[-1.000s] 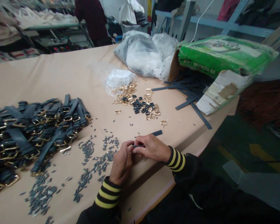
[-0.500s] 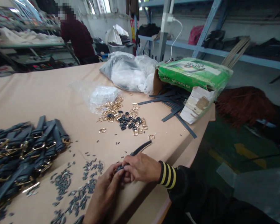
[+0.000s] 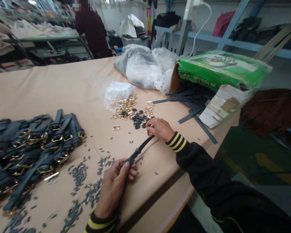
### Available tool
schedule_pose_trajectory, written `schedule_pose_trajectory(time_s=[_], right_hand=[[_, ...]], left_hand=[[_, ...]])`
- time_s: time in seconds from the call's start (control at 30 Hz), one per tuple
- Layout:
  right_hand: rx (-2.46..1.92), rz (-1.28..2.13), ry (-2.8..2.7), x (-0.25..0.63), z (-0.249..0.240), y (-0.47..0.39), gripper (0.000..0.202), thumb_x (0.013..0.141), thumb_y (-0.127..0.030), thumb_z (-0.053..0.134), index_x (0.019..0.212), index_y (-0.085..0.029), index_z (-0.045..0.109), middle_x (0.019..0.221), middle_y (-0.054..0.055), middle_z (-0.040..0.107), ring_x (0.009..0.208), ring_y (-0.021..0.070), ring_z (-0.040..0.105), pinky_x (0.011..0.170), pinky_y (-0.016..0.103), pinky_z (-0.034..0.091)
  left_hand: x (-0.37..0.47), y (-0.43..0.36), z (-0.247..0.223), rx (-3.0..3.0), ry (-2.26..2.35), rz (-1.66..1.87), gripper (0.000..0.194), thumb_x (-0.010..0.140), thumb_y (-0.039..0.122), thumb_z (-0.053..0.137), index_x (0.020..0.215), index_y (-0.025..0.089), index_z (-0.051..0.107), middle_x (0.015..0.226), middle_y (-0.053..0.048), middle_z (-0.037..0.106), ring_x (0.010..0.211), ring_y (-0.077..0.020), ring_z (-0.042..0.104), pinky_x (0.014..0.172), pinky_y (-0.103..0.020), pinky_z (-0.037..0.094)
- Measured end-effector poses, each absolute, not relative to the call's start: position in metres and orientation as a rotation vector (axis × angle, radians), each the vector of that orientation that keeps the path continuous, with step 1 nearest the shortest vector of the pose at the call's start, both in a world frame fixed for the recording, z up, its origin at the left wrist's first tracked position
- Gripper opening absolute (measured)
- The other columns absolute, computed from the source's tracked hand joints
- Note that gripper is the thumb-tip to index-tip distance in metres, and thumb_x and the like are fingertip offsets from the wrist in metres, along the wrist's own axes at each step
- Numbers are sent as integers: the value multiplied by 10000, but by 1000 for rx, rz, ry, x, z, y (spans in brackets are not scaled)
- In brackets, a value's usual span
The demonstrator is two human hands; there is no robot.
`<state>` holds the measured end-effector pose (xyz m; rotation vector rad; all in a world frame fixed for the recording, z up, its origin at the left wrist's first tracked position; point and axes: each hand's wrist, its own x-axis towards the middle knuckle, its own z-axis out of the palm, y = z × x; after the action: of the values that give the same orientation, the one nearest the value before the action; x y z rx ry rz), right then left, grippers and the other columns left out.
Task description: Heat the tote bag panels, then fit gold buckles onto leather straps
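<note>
My left hand (image 3: 115, 181) is closed on a narrow dark leather strap (image 3: 145, 142), thumb on top, with a sliver of gold metal at its fingers. A small loop (image 3: 137, 151) sits around the strap, whose free end rises to the right, under my right wrist. My right hand (image 3: 161, 128) reaches to the near edge of a pile of black loops (image 3: 139, 118) and gold buckles (image 3: 126, 105). Its thumb and fingertips are pinched together there, beside a gold buckle (image 3: 149, 132). Whatever lies between those fingertips is hidden.
Finished-looking buckled straps (image 3: 38, 142) are heaped at left. Small dark pieces (image 3: 79, 174) lie scattered before them. A plastic bag (image 3: 145, 69) and a green box (image 3: 223, 69) spilling dark strips (image 3: 191, 103) stand at the back. A person (image 3: 91, 29) is beyond the table.
My right hand has let go of the strap beside my left hand and moved away to the loop and buckle pile. My left hand keeps the strap. The view has shifted.
</note>
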<state>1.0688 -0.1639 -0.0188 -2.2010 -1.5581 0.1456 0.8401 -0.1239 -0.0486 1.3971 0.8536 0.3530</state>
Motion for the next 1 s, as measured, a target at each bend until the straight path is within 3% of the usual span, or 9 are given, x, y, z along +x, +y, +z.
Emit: schedule_pose_trajectory(time_s=[0.17,0.27,0.43,0.7,1.0], right_hand=[[-1923,452,-2088,1046,-2,-185,227,840,-347,533,811,-172,675,740,60,663,705,178,587,656,267,356],[-2078,599,-2197,1035,2,-198,203,829,-316,540,821,-158,668,717,92,657,655,193,588,550,256,332],[-2040,739,-2270,1019,-1,-206,237,884,-274,436,931,-118,608,746,138,652,626,202,590,520,259,344],[-1393,1557,-1970,1025,-7,-198,269,916,-144,326,698,-138,485,604,2,586,478,75,510,517,176,409],[-1502,1450,-2009,1021,-9,-199,283,896,-145,385,634,-122,490,536,-18,518,457,68,456,511,180,369]], left_hand=[[840,-126,-45,1428,834,333,309,767,413,550,878,125,542,650,-26,620,501,-95,515,481,-208,422],[841,-128,-46,1504,848,329,294,760,424,549,849,144,535,587,6,581,456,-83,471,430,-187,371],[841,-132,-50,1669,827,295,274,766,430,535,815,160,536,535,39,515,410,-68,393,405,-179,301],[838,-133,-45,1789,795,339,238,772,396,513,810,168,571,527,45,465,460,-91,392,454,-203,305],[838,-128,-43,1964,606,256,175,816,331,467,789,170,532,660,16,508,616,-108,451,577,-216,369]])
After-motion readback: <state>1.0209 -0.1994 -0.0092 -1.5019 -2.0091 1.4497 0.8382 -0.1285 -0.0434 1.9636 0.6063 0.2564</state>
